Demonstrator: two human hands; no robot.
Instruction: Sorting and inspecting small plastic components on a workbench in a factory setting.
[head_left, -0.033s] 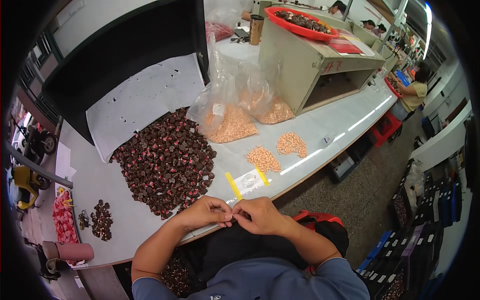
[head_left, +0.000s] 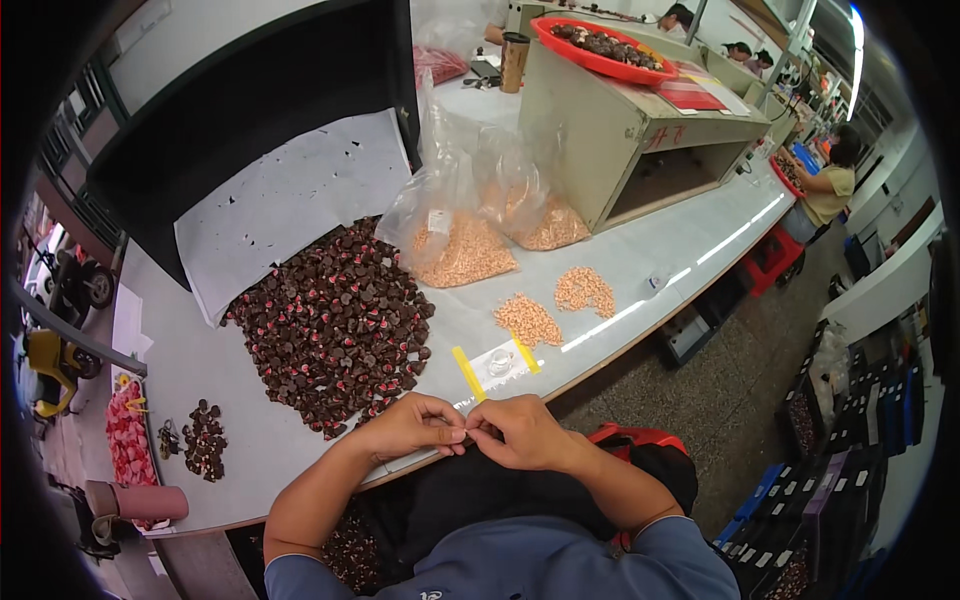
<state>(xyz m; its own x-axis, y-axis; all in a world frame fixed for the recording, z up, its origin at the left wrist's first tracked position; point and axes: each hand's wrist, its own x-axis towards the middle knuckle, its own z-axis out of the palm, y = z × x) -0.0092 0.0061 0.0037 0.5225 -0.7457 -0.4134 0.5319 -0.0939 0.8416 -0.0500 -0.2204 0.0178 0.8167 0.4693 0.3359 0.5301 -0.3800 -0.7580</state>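
Heap of dark, red-marked pieces (head_left: 330, 325), on surface (head_left: 268, 465). Left hand (head_left: 412, 425): fingers (head_left: 447, 436) pinched closed. Yellow-taped white patch (head_left: 478, 369), just beyond hands. Right hand (head_left: 522, 432): fingers likewise pinched, meeting the left's; any item between them too small to tell. Two peach-coloured piles (head_left: 528, 321), adjacent.

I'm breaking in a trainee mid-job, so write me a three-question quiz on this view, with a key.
1. How many loose heaps of small peach-coloured pieces lie outside the clear plastic bags?
2. True or false: the round red plastic tray rests on top of the pale, open-fronted box.
3. The person's bare left hand and bare right hand are: A) spread wide apart; B) close together; C) inside a bag.

Key: 1. Two. 2. True. 3. B.
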